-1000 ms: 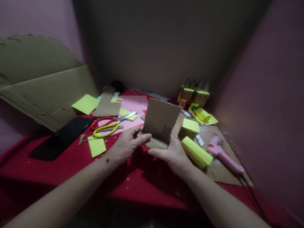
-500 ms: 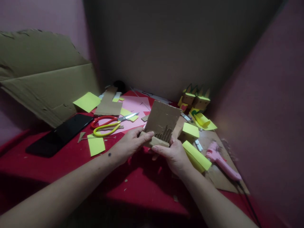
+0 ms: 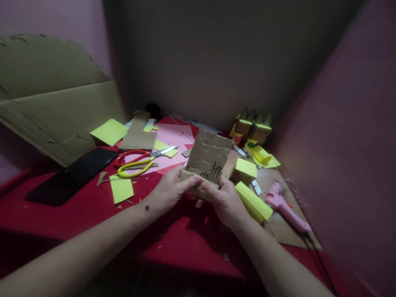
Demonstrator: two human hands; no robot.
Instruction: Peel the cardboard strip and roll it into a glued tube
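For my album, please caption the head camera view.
Left hand and right hand hold a cardboard piece over red cloth, between scissors and a glue gun.

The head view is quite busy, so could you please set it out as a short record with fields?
Left hand: grips the cardboard piece at its left, thumb on the near edge
Right hand: grips it at its right, thumb also on the near edge
Left side: scissors with one red and one yellow handle; black device
Right side: pink glue gun, lying on a cardboard sheet
Surface: red cloth
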